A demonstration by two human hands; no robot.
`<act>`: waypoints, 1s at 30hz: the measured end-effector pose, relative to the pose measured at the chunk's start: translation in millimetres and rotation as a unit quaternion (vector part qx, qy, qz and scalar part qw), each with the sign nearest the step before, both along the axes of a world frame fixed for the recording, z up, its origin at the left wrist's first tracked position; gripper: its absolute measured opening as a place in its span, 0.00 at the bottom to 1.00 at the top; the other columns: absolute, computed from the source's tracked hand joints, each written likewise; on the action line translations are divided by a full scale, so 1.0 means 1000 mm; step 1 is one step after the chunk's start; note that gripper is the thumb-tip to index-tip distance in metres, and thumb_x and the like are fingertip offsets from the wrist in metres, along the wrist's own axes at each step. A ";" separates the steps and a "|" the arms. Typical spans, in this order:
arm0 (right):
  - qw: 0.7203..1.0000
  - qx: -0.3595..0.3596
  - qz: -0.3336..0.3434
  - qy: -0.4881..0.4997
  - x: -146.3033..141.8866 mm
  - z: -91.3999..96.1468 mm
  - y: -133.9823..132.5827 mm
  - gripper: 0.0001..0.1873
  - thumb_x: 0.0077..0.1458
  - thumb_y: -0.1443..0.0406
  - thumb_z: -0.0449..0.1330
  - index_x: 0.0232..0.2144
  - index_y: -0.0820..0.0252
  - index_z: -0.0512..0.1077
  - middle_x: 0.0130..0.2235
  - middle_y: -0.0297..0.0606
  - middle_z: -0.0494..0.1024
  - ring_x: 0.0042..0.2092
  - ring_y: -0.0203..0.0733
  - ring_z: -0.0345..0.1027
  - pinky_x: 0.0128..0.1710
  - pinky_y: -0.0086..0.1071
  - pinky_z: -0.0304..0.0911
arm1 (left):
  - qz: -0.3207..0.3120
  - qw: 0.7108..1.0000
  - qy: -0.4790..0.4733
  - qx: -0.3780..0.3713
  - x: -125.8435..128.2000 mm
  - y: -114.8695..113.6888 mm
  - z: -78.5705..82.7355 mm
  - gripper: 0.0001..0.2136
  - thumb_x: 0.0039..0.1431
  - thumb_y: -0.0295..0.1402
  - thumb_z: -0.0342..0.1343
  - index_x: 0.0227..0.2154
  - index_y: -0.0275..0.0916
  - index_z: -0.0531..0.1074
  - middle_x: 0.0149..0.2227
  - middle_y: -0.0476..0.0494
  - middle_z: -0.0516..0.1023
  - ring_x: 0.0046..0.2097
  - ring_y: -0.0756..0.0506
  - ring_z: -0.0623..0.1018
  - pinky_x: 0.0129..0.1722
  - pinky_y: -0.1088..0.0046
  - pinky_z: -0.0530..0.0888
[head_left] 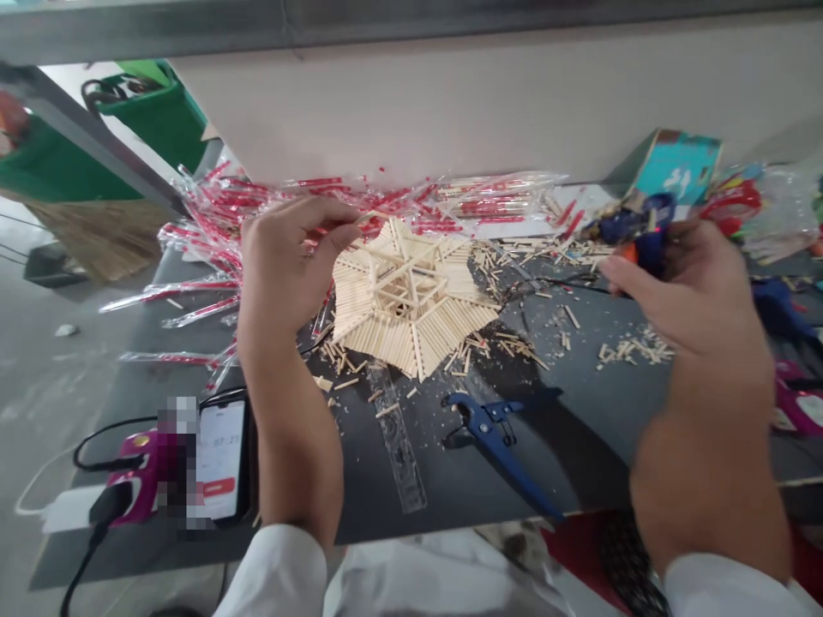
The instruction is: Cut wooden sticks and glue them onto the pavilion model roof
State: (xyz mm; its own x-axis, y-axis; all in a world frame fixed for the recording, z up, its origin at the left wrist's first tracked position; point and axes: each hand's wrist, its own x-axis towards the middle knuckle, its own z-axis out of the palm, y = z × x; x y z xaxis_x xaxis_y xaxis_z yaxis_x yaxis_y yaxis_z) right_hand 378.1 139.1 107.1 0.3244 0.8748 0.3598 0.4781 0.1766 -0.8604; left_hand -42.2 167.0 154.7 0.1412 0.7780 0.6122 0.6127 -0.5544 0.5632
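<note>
My left hand [299, 248] is closed in a pinch on a thin wooden stick [371, 218], just above the upper left edge of a star-shaped model [415, 296]. The model is built from pale wooden sticks laid side by side, with an open six-sided lattice raised at its centre. Over on the right, my right hand [687, 283] is wrapped round a dark blue tool with an orange part, apparently a glue gun [654, 236]. Motion blur and the fingers hide part of it. Blue ratchet cutters [501, 441] lie on the table in front of the model.
Plastic-wrapped red-and-pale sticks [212, 223] cover the back left. Cut stick bits [633, 350] litter the dark table [579, 411]. A clear ruler [399, 446] lies near the front. At left are a phone [222, 454] and a pink power strip [138, 471]; a teal box [678, 167] stands behind.
</note>
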 end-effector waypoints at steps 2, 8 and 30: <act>0.996 0.083 0.029 0.006 -0.029 0.018 0.013 0.28 0.36 0.64 0.77 0.41 0.55 0.72 0.41 0.40 0.80 0.37 0.43 0.74 0.43 0.45 0.70 | 0.009 1.000 0.001 -0.020 -0.002 0.001 -0.001 0.05 0.65 0.36 0.63 0.42 0.51 0.82 0.39 0.54 0.85 0.40 0.47 0.83 0.45 0.65 0.80; 0.950 0.215 -0.061 -0.219 -0.095 0.050 0.032 0.16 0.47 0.65 0.70 0.40 0.60 0.75 0.32 0.36 0.75 0.37 0.46 0.75 0.41 0.42 0.69 | -0.017 0.996 0.002 -0.086 0.006 0.005 -0.004 0.06 0.66 0.32 0.60 0.42 0.49 0.80 0.41 0.52 0.85 0.43 0.45 0.84 0.49 0.63 0.80; 0.908 0.106 0.036 -0.404 -0.114 0.042 0.030 0.08 0.54 0.60 0.60 0.38 0.53 0.72 0.33 0.33 0.78 0.35 0.45 0.75 0.38 0.37 0.67 | -0.063 0.993 -0.031 -0.095 0.029 0.011 -0.006 0.09 0.65 0.43 0.64 0.41 0.45 0.79 0.41 0.49 0.84 0.46 0.41 0.84 0.51 0.57 0.81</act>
